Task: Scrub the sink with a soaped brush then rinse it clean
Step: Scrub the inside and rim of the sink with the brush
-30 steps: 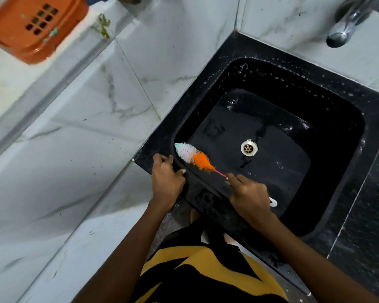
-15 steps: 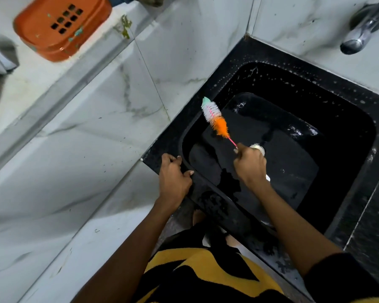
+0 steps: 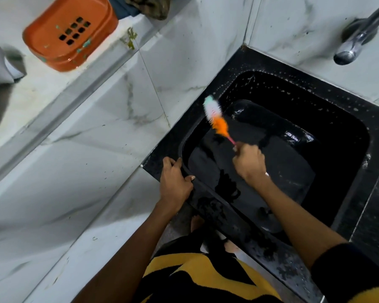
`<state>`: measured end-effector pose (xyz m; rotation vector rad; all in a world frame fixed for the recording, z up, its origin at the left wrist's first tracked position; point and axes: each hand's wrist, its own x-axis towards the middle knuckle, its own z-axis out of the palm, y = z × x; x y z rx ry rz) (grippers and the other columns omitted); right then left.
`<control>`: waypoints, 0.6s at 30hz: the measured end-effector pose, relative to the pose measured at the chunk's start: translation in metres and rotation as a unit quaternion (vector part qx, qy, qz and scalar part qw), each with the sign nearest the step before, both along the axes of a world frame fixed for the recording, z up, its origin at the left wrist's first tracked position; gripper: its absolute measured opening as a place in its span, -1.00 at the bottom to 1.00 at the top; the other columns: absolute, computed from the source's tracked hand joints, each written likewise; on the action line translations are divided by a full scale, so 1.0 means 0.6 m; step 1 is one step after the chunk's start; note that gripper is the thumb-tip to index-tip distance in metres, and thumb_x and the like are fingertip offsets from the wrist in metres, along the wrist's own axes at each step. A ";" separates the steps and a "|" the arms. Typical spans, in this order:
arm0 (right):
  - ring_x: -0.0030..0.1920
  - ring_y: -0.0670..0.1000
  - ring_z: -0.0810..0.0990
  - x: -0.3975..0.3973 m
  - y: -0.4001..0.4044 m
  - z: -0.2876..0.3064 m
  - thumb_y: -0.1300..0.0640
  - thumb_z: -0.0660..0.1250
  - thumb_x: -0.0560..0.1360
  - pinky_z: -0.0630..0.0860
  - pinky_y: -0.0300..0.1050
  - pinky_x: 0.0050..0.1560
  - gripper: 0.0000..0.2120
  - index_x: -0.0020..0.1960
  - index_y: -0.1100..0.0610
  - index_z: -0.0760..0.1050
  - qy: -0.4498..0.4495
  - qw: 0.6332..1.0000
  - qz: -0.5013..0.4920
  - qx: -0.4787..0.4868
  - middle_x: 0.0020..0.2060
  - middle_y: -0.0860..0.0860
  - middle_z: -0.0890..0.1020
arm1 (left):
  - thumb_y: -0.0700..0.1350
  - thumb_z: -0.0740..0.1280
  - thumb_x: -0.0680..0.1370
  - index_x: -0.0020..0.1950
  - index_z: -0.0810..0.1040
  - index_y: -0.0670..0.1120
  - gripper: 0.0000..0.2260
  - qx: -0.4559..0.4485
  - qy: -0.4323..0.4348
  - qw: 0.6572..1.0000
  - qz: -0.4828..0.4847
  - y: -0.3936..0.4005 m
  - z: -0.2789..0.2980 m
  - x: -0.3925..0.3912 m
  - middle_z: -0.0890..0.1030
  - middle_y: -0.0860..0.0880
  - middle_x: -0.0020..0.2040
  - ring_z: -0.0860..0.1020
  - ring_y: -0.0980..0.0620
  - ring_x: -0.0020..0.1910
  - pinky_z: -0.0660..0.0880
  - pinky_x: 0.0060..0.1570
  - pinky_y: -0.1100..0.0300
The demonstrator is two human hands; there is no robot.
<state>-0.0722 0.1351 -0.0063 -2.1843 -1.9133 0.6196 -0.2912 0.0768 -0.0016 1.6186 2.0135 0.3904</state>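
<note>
A black square sink fills the right half of the view, its rim dotted with white suds. My right hand grips the thin pink handle of a bottle brush with white and orange bristles. The bristle end lies against the sink's left inner wall near the rim. My left hand holds the sink's near left rim, fingers curled over the edge. The drain is hidden behind my right hand.
A chrome tap juts out over the sink's far right corner. An orange soap dish sits on the marble ledge at the upper left, with cloths behind it. Marble tiles cover the wall left of the sink.
My right hand has carried the brush from the sink's near left edge up along the left inner wall. My left hand has stayed on the rim.
</note>
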 end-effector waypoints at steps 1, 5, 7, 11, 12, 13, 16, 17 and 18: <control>-0.16 0.28 0.60 -0.010 -0.028 -0.005 0.19 0.23 0.43 0.53 0.03 -0.16 -0.79 0.04 0.11 0.53 -0.013 0.998 0.053 -0.006 -0.20 0.19 0.64 | -0.05 0.54 0.44 0.32 0.51 -0.19 -0.48 0.001 -0.002 1.000 0.000 0.000 0.000 0.000 0.28 -0.03 0.07 0.50 -0.08 -0.09 0.51 -0.05 0.09; -0.12 0.26 0.60 -0.003 -0.039 0.000 0.16 0.23 0.46 0.52 0.02 -0.14 -0.79 0.07 0.07 0.53 -0.031 0.996 0.087 -0.010 -0.16 0.16 0.64 | -0.04 0.54 0.44 0.32 0.51 -0.19 -0.48 0.003 0.001 1.000 -0.004 0.000 0.001 -0.001 0.29 -0.03 0.05 0.49 -0.06 -0.10 0.48 -0.08 0.12; -0.02 0.31 0.58 0.020 0.026 0.007 0.17 0.26 0.45 0.49 0.03 -0.05 -0.77 0.08 0.11 0.58 -0.015 0.999 -0.036 -0.015 -0.07 0.24 0.62 | -0.03 0.54 0.44 0.29 0.52 -0.17 -0.51 -0.002 0.005 1.000 -0.007 0.001 0.002 0.000 0.29 -0.03 0.05 0.49 -0.06 -0.11 0.46 -0.11 0.12; 0.01 0.33 0.57 0.039 0.106 0.026 0.10 0.26 0.49 0.49 0.03 -0.05 -0.76 0.03 0.24 0.56 0.020 0.991 -0.127 -0.027 -0.02 0.27 0.60 | -0.02 0.54 0.44 0.31 0.52 -0.17 -0.49 -0.015 0.010 1.000 -0.019 0.004 0.003 -0.004 0.28 -0.03 0.06 0.49 -0.07 -0.10 0.52 -0.07 0.06; 0.01 0.33 0.57 0.027 0.096 0.032 0.11 0.26 0.49 0.50 0.05 -0.04 -0.76 0.03 0.25 0.55 0.012 0.994 -0.105 -0.036 -0.02 0.27 0.59 | -0.02 0.55 0.44 0.33 0.52 -0.19 -0.47 -0.016 0.009 1.000 -0.018 0.004 0.002 -0.005 0.28 -0.03 0.06 0.49 -0.07 -0.10 0.53 -0.06 0.05; 0.01 0.33 0.57 0.016 0.073 0.033 0.12 0.27 0.49 0.51 0.06 -0.03 -0.77 0.03 0.25 0.55 0.001 0.996 -0.075 -0.039 -0.03 0.27 0.59 | -0.02 0.55 0.44 0.37 0.50 -0.21 -0.43 -0.017 0.006 1.000 -0.016 0.005 0.001 -0.006 0.28 -0.03 0.06 0.49 -0.08 -0.10 0.53 -0.06 0.04; -0.04 0.29 0.58 -0.005 -0.034 0.015 0.12 0.24 0.45 0.51 0.03 -0.07 -0.80 0.02 0.16 0.54 -0.015 0.996 0.045 -0.069 -0.11 0.21 0.59 | -0.03 0.55 0.44 0.44 0.44 -0.25 -0.35 -0.020 0.000 1.000 -0.010 0.006 0.002 -0.005 0.28 -0.04 0.07 0.50 -0.09 -0.09 0.54 -0.03 0.04; -0.06 0.28 0.58 -0.009 -0.076 0.012 0.11 0.23 0.45 0.50 0.02 -0.10 -0.81 0.02 0.11 0.51 -0.026 0.991 0.099 -0.087 -0.13 0.18 0.59 | -0.04 0.54 0.44 0.46 0.42 -0.25 -0.33 -0.021 -0.003 1.000 -0.008 0.006 0.003 -0.005 0.28 -0.05 0.08 0.51 -0.10 -0.09 0.54 -0.02 0.03; -0.07 0.27 0.58 -0.006 -0.112 0.014 0.10 0.23 0.45 0.48 0.01 -0.12 -0.82 0.03 0.07 0.49 -0.035 0.984 0.144 -0.098 -0.15 0.16 0.59 | -0.05 0.54 0.45 0.48 0.39 -0.26 -0.32 -0.023 -0.007 1.000 -0.005 0.005 0.003 -0.005 0.28 -0.04 0.09 0.51 -0.09 -0.10 0.54 -0.01 0.03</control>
